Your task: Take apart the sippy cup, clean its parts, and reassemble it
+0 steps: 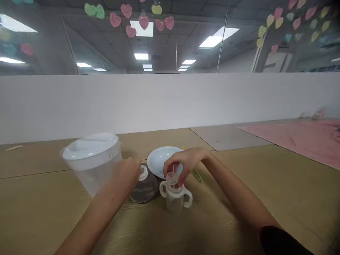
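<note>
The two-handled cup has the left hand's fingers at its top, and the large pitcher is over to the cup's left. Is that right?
Not quite: the head view shows the right hand, not the left, with its fingers at the top of the two-handled cup. The large pitcher is indeed to the cup's left.

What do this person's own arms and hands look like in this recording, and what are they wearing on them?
Left hand and right hand: both without gloves. Both forearms are uncovered where visible; a black sleeve shows near the right elbow.
</note>
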The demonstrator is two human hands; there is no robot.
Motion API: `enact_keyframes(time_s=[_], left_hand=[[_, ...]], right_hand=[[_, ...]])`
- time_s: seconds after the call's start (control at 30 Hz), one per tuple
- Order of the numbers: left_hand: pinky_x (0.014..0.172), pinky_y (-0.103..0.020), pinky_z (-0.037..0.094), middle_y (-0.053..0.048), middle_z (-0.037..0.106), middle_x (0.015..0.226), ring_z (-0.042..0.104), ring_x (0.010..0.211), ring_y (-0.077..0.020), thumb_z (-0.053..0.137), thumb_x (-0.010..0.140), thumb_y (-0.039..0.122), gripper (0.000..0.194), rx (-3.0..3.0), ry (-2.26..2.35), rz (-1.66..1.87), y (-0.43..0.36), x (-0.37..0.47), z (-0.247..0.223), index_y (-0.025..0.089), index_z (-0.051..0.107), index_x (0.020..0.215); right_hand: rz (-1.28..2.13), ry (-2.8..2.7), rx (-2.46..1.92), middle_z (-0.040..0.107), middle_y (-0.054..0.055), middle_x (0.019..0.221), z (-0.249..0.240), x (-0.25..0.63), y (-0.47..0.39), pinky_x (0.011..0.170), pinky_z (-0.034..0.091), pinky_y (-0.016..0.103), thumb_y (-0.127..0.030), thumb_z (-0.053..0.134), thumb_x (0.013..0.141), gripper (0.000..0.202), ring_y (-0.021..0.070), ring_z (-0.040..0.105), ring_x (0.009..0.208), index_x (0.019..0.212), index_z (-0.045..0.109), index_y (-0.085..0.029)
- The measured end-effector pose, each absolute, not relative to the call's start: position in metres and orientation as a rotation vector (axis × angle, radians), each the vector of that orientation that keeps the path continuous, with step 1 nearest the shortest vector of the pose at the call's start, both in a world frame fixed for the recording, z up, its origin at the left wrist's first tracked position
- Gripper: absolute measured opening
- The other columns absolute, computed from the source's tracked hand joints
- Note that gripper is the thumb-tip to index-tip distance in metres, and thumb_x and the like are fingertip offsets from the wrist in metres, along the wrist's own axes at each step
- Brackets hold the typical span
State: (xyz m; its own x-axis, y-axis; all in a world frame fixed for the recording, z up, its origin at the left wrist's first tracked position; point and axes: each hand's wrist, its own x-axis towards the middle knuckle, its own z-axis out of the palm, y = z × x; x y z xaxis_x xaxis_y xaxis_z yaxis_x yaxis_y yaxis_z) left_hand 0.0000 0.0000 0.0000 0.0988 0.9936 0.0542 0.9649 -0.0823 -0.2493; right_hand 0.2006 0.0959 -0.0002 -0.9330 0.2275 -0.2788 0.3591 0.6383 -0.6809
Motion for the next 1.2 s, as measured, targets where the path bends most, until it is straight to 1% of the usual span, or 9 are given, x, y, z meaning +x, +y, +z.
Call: enact_keyframes(time_s=[0.13,0.23,0.3,0.43,0.57,0.77,0.87,1.1,1.2], left_hand=[[0.049,-0.026,0.032,-0.009,0.067,0.073,0.064,0.065,-0.0227,0.030,0.089,0.025,0.035,-2.121,-1.843,-0.006,-0.021,0.011,0.017,0.017,0.063,0.079],[0.046,-0.025,0.026,-0.006,0.066,0.072,0.061,0.058,-0.0196,0.036,0.087,0.023,0.026,-2.140,-1.693,-0.165,-0.029,0.020,0.014,0.020,0.062,0.087],[0.045,-0.025,0.022,-0.004,0.066,0.072,0.060,0.055,-0.0179,0.040,0.086,0.019,0.022,-2.165,-1.590,-0.279,-0.030,0.025,0.007,0.022,0.060,0.094],[0.044,-0.025,0.020,-0.002,0.066,0.069,0.058,0.051,-0.0171,0.042,0.085,0.018,0.019,-2.167,-1.488,-0.434,-0.027,0.029,-0.003,0.022,0.060,0.091],[0.044,-0.024,0.021,-0.001,0.067,0.069,0.057,0.049,-0.0163,0.041,0.087,0.023,0.019,-2.201,-1.450,-0.505,-0.024,0.029,-0.006,0.022,0.060,0.088],[0.044,-0.024,0.025,-0.003,0.069,0.080,0.062,0.057,-0.0165,0.046,0.087,0.029,0.020,-2.151,-1.385,-0.589,-0.023,0.031,-0.011,0.021,0.058,0.101],[0.044,-0.023,0.025,-0.003,0.069,0.082,0.062,0.059,-0.0163,0.046,0.087,0.026,0.018,-2.130,-1.376,-0.584,-0.021,0.031,-0.013,0.021,0.058,0.100],[0.048,-0.023,0.034,0.000,0.069,0.074,0.061,0.056,-0.0153,0.042,0.089,0.022,0.019,-2.358,-1.485,-0.703,-0.025,0.029,-0.003,0.020,0.060,0.093],[0.045,-0.021,0.033,0.003,0.066,0.062,0.056,0.046,-0.0122,0.044,0.088,0.024,0.018,-2.422,-1.488,-0.847,-0.028,0.028,0.002,0.020,0.061,0.086]], right_hand=[[-1.334,2.853,0.647,0.059,0.003,0.093,-0.001,0.204,0.096,0.073,0.047,0.025,-0.024,0.075,0.064,0.059,0.0132,0.059,0.084,0.117,0.048,-0.018],[-1.567,2.936,0.747,0.056,0.004,0.104,-0.001,0.204,0.096,0.075,0.048,0.026,-0.023,0.073,0.066,0.076,0.0116,0.061,0.082,0.131,0.033,-0.024],[-1.675,2.911,0.709,0.054,0.005,0.110,0.000,0.203,0.095,0.078,0.048,0.029,-0.021,0.075,0.065,0.082,0.0130,0.061,0.087,0.133,0.030,-0.027],[-1.823,2.807,0.517,0.058,0.005,0.109,0.005,0.204,0.090,0.085,0.046,0.030,-0.019,0.074,0.065,0.070,0.0149,0.058,0.097,0.128,0.043,-0.025],[-1.888,2.804,0.505,0.064,0.005,0.101,0.007,0.204,0.088,0.084,0.047,0.029,-0.022,0.070,0.071,0.055,0.0133,0.060,0.092,0.123,0.051,-0.022],[-1.931,2.826,0.562,0.065,0.004,0.102,0.007,0.204,0.090,0.081,0.049,0.028,-0.021,0.073,0.067,0.055,0.0134,0.062,0.089,0.120,0.055,-0.022],[-1.959,2.809,0.557,0.066,0.004,0.100,0.006,0.204,0.090,0.081,0.049,0.029,-0.021,0.074,0.066,0.057,0.0144,0.063,0.088,0.119,0.055,-0.022],[-1.936,2.807,0.507,0.067,0.004,0.096,0.007,0.207,0.090,0.080,0.050,0.027,-0.019,0.075,0.065,0.056,0.0133,0.063,0.086,0.119,0.056,-0.020],[-1.918,2.808,0.472,0.067,0.003,0.094,0.008,0.209,0.089,0.080,0.050,0.025,-0.015,0.075,0.063,0.059,0.0125,0.063,0.086,0.118,0.056,-0.020]])
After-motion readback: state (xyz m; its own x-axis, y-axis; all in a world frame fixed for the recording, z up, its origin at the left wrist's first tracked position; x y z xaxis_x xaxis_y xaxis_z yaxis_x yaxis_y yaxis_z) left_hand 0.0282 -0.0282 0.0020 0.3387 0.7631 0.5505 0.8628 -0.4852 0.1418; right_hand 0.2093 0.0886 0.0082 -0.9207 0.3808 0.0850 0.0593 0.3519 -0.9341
